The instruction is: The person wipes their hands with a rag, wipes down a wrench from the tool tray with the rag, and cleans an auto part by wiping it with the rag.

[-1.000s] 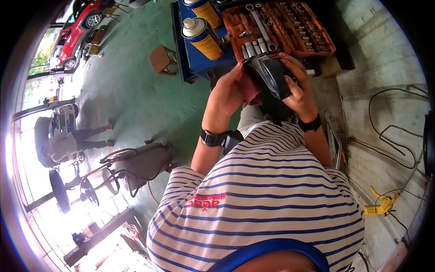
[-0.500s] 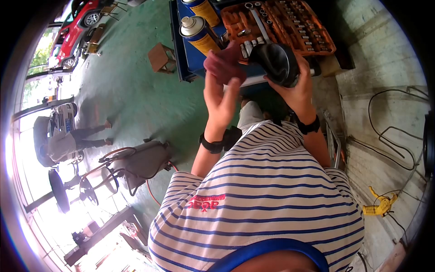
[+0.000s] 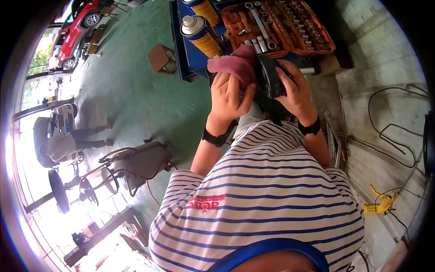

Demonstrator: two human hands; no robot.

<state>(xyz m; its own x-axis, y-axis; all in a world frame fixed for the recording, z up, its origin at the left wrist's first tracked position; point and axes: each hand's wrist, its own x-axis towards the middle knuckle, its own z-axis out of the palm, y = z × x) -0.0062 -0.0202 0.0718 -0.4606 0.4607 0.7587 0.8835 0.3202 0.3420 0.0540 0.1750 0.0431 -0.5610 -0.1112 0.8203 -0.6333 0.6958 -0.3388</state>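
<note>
My left hand [image 3: 228,99] is closed on a dark pink cloth [image 3: 233,65], which bunches over the fingertips. In my right hand [image 3: 295,93] is a black, hollow-looking part [image 3: 270,78], turned edge-on; its exact kind I cannot make out. The cloth is up against the left side of the black part, and the contact is partly hidden. Just beyond both hands, an orange socket set case [image 3: 312,34] lies open with a combination wrench [image 3: 260,25] across it. Two blue-and-yellow cans, the nearer one [image 3: 201,38] with a white cap, stand to its left.
A blue tool cart [image 3: 181,50] carries the case and cans. A small brown stool [image 3: 161,58] stands on the green floor at left. Farther off are a grey tank [image 3: 140,165] with hoses, another person [image 3: 68,143] and a red car [image 3: 74,27]. Cables [image 3: 385,131] run along the right wall.
The black part has turned from showing its broad face to edge-on and come slightly nearer. My left hand has moved right, bringing the cloth against it. More of the wrench shows.
</note>
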